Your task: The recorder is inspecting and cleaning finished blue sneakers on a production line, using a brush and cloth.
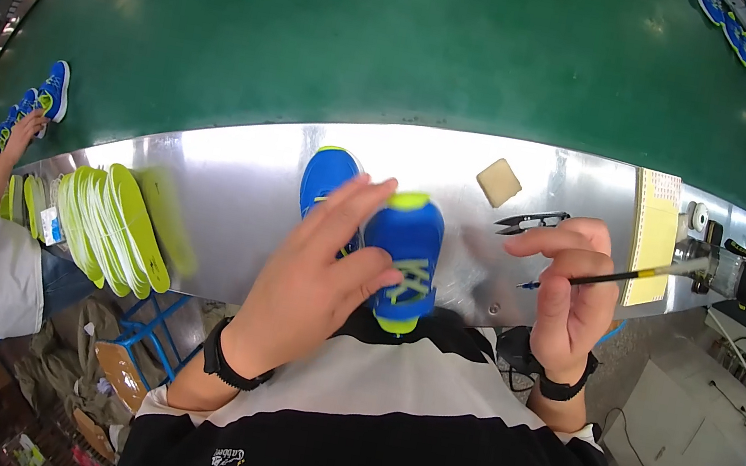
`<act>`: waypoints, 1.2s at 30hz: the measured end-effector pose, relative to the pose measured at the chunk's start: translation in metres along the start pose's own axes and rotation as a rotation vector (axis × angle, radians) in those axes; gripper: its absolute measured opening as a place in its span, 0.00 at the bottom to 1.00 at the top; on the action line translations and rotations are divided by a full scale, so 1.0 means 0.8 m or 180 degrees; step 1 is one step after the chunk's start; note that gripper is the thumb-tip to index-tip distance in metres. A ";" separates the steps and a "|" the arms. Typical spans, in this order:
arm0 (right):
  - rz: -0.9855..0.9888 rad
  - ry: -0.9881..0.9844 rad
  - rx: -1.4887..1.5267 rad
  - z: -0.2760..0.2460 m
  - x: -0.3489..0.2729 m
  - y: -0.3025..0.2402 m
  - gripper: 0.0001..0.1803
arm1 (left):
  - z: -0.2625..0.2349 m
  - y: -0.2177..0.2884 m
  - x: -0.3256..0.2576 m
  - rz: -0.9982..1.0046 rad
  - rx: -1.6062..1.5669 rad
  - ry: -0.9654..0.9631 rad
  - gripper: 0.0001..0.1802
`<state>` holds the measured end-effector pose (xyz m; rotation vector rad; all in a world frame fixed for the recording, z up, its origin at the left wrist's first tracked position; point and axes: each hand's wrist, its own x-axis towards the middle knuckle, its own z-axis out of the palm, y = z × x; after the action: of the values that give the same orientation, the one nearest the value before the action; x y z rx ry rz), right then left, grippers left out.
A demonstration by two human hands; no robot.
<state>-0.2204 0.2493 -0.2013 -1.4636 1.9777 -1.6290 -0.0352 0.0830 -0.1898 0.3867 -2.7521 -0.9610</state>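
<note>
My left hand (312, 272) is closed on the left side of a blue sneaker (417, 235) with lime-green ends, its thumb lying across the shoe. Motion smears the shoe slightly. Partly behind my left fingers, a second blue sneaker (328, 171) rests on the metal bench. To the right, my right hand (572, 301) grips a thin brush (622, 275) with a dark handle and a yellow band. It is held apart from the shoe, crosswise between thumb and fingers. Black thread snips (533, 222) lie just beyond my right fingers.
Lime-green insoles (108, 223) form a row at the bench's left. A beige square block (499, 183) and a yellow sheet (653, 240) lie on the right. Beyond the metal bench (243, 182) runs a green belt (405, 41). A co-worker's hand (31, 122) touches sneakers far left.
</note>
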 end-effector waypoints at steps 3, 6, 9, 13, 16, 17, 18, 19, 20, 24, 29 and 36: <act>0.0054 0.0000 0.0191 -0.001 -0.008 -0.005 0.09 | -0.010 0.008 -0.005 -0.0202 -0.0056 0.0216 0.07; 0.0293 0.0003 0.1200 0.010 -0.023 -0.010 0.08 | -0.007 0.019 -0.017 -0.0400 -0.0847 0.0258 0.07; 0.0721 0.0050 0.2044 0.022 -0.026 -0.026 0.08 | 0.000 0.035 -0.018 -0.0441 -0.1569 0.0186 0.07; 0.0608 0.0029 0.2030 0.029 -0.026 -0.035 0.08 | 0.005 0.045 -0.018 -0.0436 -0.1835 0.0231 0.07; 0.0442 -0.0075 0.1853 0.027 -0.029 -0.038 0.08 | 0.008 0.053 -0.019 -0.0261 -0.1785 0.0310 0.08; 0.0428 -0.0066 0.1845 0.026 -0.030 -0.040 0.08 | 0.009 0.055 -0.019 -0.0243 -0.1782 0.0310 0.08; 0.0414 -0.0038 0.1831 0.026 -0.031 -0.041 0.08 | 0.009 0.057 -0.020 -0.0210 -0.1738 0.0303 0.08; 0.0405 -0.0002 0.1812 0.025 -0.034 -0.043 0.08 | 0.010 0.059 -0.021 -0.0174 -0.1697 0.0288 0.08; 0.0396 0.0014 0.1806 0.023 -0.035 -0.044 0.08 | 0.010 0.061 -0.022 -0.0157 -0.1693 0.0280 0.08; 0.0302 -0.0066 0.1655 0.016 -0.040 -0.046 0.08 | 0.013 0.069 -0.021 0.0043 -0.1544 0.0223 0.08; 0.0092 -0.0087 0.1344 0.003 -0.040 -0.054 0.06 | 0.013 0.078 -0.015 0.0391 -0.1288 0.0075 0.08; -0.0631 -0.0259 0.0867 0.000 -0.045 -0.055 0.10 | 0.017 0.066 -0.035 -0.0826 -0.3015 -0.0991 0.04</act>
<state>-0.1779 0.2804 -0.1797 -1.6281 1.5375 -1.8009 -0.0218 0.1393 -0.1697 0.4349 -2.1230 -2.3630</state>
